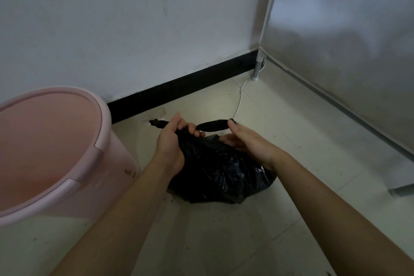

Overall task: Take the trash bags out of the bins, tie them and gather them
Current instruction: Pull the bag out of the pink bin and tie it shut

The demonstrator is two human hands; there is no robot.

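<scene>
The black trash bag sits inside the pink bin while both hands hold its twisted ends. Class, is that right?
No. The head view shows the black trash bag lying on the floor beside the pink bin, not inside it. The left hand and right hand do hold its twisted ends.

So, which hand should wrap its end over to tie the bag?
Likely the right hand: it pinches a twisted end's tip, while the left hand grips the other end of the bag, anchoring it.
</scene>
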